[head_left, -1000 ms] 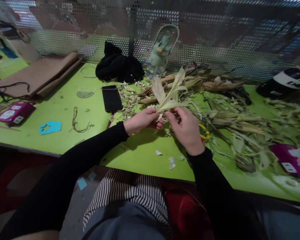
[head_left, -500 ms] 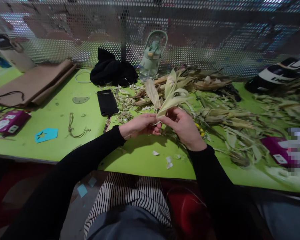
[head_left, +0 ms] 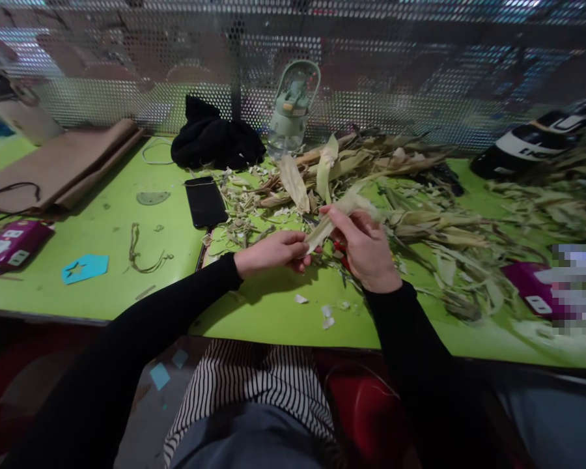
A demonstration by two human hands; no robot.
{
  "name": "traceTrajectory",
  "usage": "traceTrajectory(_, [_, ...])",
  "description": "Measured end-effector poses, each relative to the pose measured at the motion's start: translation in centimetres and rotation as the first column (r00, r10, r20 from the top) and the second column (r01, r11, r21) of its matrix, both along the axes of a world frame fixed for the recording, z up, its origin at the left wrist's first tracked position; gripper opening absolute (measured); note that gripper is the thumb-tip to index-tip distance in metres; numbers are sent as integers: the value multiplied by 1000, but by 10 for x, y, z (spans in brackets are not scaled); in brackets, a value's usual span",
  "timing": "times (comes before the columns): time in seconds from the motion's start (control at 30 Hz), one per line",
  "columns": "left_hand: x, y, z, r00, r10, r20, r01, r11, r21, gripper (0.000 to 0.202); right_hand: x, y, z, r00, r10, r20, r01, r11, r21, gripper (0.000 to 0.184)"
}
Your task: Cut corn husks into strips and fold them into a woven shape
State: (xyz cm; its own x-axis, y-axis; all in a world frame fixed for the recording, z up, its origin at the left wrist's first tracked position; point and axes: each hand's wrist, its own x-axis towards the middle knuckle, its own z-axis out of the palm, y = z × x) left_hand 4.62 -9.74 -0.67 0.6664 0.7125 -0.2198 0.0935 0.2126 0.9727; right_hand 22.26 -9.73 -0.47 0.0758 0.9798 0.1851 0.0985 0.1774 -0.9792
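The husk (head_left: 323, 229) is to the right of the phone (head_left: 206, 203) and a little nearer the person, raised between both hands. The left hand (head_left: 282, 251) pinches its lower end between thumb and fingers; the right hand (head_left: 366, 244) has its thumb and fingers closed on it further up. Two leaves (head_left: 293, 184) rise behind it; whether they join it I cannot tell. Scraps (head_left: 241, 228) lie just right of the phone, and a husk pile (head_left: 400, 161) spreads further right. Behind the phone sits a black cloth (head_left: 217, 142), with a green bottle (head_left: 287, 124) beyond it to the right. Twine (head_left: 149, 266) curls left of the phone, nearer the person.
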Motion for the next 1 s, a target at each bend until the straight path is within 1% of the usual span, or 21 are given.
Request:
traceTrajectory(0.1, [1,-1,-1,998,12,-63,-7,998,70,17,2,2,-1,999,-40,24,39,999,18,19])
traceTrajectory(0.17, [1,-2,0,994,34,-106,-21,992,122,18,4,2,0,998,-39,44,39,999,8,19])
traceTrajectory(0.23, [0,-2,1,992,39,-122,-20,989,150,17,5,2,3,999,-12,39,12,1000,-19,20])
traceTrajectory(0.33, [-3,-2,2,994,7,-113,9,991,136,15,6,1,7,998,55,-24,-56,998,-42,22])
traceTrajectory(0.43, [-4,-1,3,988,-39,-152,63,986,157,16,4,-1,9,995,82,-59,-84,996,-24,24])
traceTrajectory(0.5, [-5,0,2,981,-43,-191,80,978,191,13,1,-2,9,994,91,-60,-92,996,-16,28])
traceTrajectory(0.57, [-5,1,2,988,-30,-154,62,976,209,11,-3,-4,7,991,118,-57,-120,992,-32,30])
traceTrajectory(0.67, [-5,2,2,999,-35,11,32,974,223,18,-6,-7,4,980,196,-38,-199,976,-84,28])
traceTrajectory(0.7, [-5,2,2,998,-40,45,29,975,219,21,-7,-8,4,976,217,-30,-219,971,-97,27])
traceTrajectory(0.77, [-5,1,4,999,-21,38,13,980,201,26,-7,-9,4,972,236,-11,-236,965,-111,27])
traceTrajectory(0.87, [-6,-2,10,999,32,-28,-26,983,183,26,-5,-9,7,976,219,-2,-218,971,-101,34])
traceTrajectory(1.0, [-7,-8,18,997,64,-52,-49,965,257,25,-3,-6,8,986,162,-40,-164,984,-62,42])
